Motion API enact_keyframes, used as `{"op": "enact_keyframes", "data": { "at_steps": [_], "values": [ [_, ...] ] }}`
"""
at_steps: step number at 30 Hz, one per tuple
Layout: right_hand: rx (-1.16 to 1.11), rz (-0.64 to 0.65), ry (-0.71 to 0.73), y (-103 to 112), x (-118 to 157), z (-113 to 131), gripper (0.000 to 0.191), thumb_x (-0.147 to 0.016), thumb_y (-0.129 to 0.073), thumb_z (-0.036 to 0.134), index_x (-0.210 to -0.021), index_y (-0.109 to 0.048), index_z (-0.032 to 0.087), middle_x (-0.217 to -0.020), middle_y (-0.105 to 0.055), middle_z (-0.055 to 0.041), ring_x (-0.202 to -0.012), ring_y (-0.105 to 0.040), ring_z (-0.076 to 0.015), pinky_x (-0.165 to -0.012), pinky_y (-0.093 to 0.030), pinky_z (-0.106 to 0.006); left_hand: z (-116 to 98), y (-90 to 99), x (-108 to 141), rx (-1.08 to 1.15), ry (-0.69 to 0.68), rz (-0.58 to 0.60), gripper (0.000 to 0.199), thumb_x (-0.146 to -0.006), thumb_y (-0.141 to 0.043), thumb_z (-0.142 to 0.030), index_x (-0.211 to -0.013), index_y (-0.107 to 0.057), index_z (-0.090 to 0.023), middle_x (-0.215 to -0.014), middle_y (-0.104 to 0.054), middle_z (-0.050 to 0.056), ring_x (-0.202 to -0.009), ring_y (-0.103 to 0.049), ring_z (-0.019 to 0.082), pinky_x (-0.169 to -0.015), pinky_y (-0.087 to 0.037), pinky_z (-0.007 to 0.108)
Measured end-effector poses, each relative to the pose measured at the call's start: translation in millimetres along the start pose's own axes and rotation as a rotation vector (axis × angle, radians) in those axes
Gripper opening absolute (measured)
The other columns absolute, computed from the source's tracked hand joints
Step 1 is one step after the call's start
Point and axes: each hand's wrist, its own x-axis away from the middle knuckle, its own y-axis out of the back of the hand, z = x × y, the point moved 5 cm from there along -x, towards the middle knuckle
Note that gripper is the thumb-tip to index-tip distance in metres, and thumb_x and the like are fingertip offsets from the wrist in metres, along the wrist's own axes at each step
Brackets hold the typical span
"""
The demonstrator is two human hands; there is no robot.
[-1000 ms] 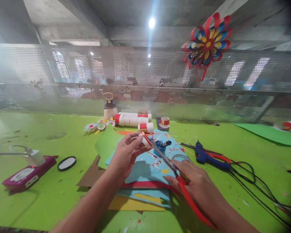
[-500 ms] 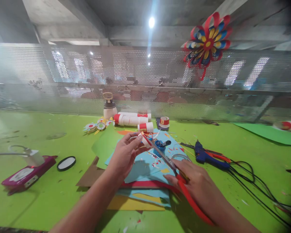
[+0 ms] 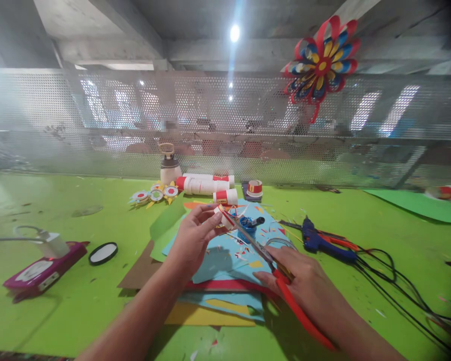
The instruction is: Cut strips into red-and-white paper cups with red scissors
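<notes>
Near the middle of the head view, my left hand (image 3: pixel 199 233) pinches a small white and red paper cup piece (image 3: pixel 224 217) between thumb and fingers. My right hand (image 3: pixel 298 273) is wrapped round the red handles of the scissors (image 3: pixel 263 253). Their metal blades point up and left, with the tips at the cup piece. Just behind the blades stands a blue jar (image 3: pixel 247 228) with a dark object on top. Light blue paper (image 3: pixel 214 265) with small red and white scraps lies below both hands.
Stacked paper cups (image 3: pixel 205 186) and a spray bottle (image 3: pixel 170 168) stand behind; paper flowers (image 3: pixel 156 194) lie to their left. A blue glue gun (image 3: pixel 319 245) with black cables lies right. A power strip (image 3: pixel 45 271) and round black-rimmed disc (image 3: pixel 103 253) are left.
Both hands keep nearly the same place and grip. The cup piece and scissors have barely shifted; the green paper's edge behind my left hand looks slightly changed.
</notes>
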Motion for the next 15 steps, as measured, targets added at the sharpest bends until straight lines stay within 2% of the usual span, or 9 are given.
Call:
{"op": "enact_keyframes", "data": {
  "at_steps": [5,9,15],
  "values": [
    [0.026,-0.033,0.03,1.1,1.3,2.9,0.035,-0.087,-0.058,0.046,-0.11,-0.067,0.021,-0.095,-0.071,-0.0085,-0.083,-0.065,-0.0242,-0.076,-0.052,-0.037,0.1,0.8,0.2,0.007,0.014,-0.005,0.031,-0.067,-0.079,-0.019,-0.093,-0.063,-0.012,-0.086,-0.069,0.007,-0.076,-0.067,0.018,-0.073,-0.054,0.035],
    [0.035,-0.014,0.013,-1.0,1.6,2.1,0.036,-0.088,-0.056,0.046,-0.112,-0.066,0.021,-0.096,-0.07,-0.0096,-0.084,-0.064,-0.0256,-0.077,-0.052,-0.04,0.6,0.6,0.0,0.043,0.035,0.002,0.027,-0.069,-0.077,-0.017,-0.093,-0.065,-0.012,-0.089,-0.07,0.007,-0.078,-0.067,0.018,-0.076,-0.055,0.036],
    [-0.004,0.023,-0.023,-1.6,0.3,0.5,0.039,-0.088,-0.054,0.048,-0.112,-0.064,0.019,-0.101,-0.069,-0.0105,-0.09,-0.062,-0.027,-0.083,-0.049,-0.043,0.7,2.0,-1.8,0.1,0.061,-0.026,0.015,-0.073,-0.073,-0.015,-0.086,-0.068,-0.012,-0.084,-0.073,0.007,-0.076,-0.067,0.014,-0.076,-0.054,0.027]
  ]
}}
